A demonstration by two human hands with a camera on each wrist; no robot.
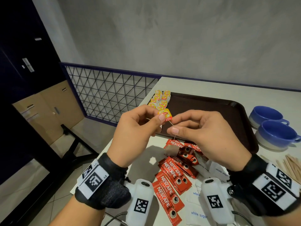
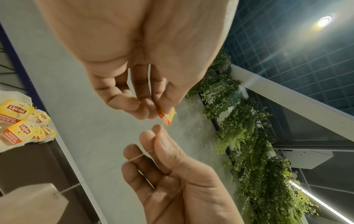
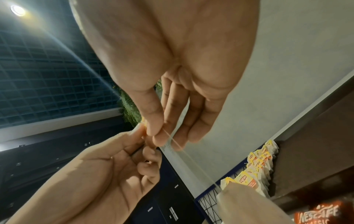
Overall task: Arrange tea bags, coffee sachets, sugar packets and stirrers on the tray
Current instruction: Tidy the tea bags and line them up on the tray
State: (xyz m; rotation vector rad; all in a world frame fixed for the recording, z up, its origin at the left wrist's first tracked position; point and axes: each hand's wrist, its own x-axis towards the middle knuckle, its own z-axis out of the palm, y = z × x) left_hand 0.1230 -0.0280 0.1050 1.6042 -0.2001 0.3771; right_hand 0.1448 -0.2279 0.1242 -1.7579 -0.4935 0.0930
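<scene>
Above the table, my left hand (image 1: 160, 116) pinches the yellow paper tag (image 1: 165, 115) of a tea bag. Just beside it, my right hand (image 1: 174, 130) pinches that bag's thin string (image 2: 151, 150) between thumb and forefinger. The brownish tea bag (image 1: 170, 150) dangles below the hands on the string, over the coffee sachets. A row of yellow-tagged tea bags (image 1: 160, 99) lies at the far left corner of the dark brown tray (image 1: 203, 111). Red coffee sachets (image 1: 174, 173) and white sugar packets (image 1: 198, 212) lie loose on the table near me. Wooden stirrers (image 1: 291, 167) lie at the right edge.
Two blue-and-white cups (image 1: 267, 116) (image 1: 276, 134) stand right of the tray. The white table (image 1: 211, 85) ends at its left edge beside a dark wire-mesh railing (image 1: 105, 93). A grey wall rises behind.
</scene>
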